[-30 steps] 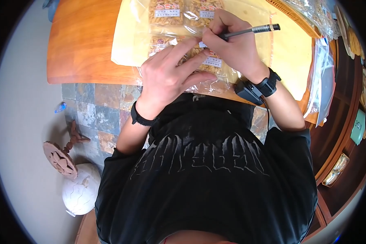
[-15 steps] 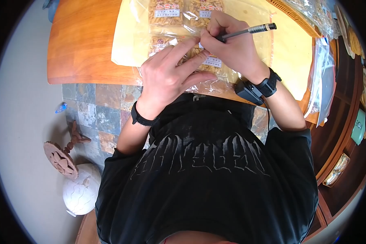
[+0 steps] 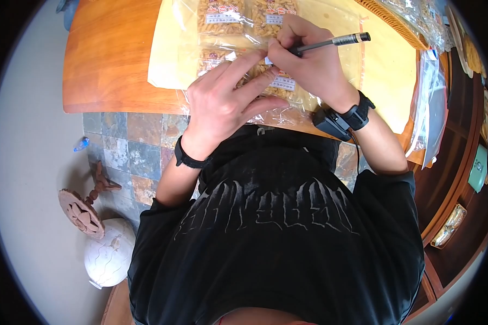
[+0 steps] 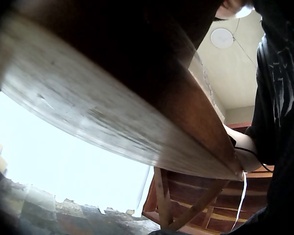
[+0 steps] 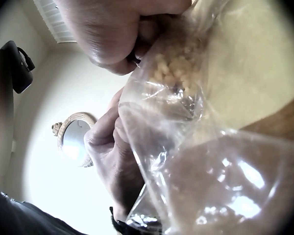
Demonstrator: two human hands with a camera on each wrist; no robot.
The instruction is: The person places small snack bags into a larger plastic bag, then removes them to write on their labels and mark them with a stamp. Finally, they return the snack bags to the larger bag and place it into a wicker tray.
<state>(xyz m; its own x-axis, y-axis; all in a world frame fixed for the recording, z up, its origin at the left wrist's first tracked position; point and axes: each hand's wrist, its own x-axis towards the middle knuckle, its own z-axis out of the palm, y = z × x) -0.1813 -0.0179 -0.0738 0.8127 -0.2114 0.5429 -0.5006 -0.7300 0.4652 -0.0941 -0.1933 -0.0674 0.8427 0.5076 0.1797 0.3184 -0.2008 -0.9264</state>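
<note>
My right hand [image 3: 314,67] grips a slim pen [image 3: 336,41] with a dark rear end pointing up to the right. The pen's tip is hidden behind the fingers, close over a packet [image 3: 282,82] of crunchy golden snack with a white label. Beside it my left hand [image 3: 219,97] rests on the packets with its fingers spread and fairly straight, fingertips near the right hand's. Several packets like this one [image 3: 222,16] lie in a clear plastic bag, whose crinkled film [image 5: 235,171] fills the lower part of the right wrist view.
A large yellow sheet [image 3: 387,86] lies under the bag on the wooden table [image 3: 108,54]. A woven tray edge [image 3: 393,24] and more clear plastic [image 3: 425,103] are at the right. On the tiled floor stand a brown wooden stand [image 3: 81,211] and a white round vase [image 3: 108,257].
The pen's rear end has shifted slightly, dipping left and then back a little, as the right hand makes small movements. The left hand has stayed in place.
</note>
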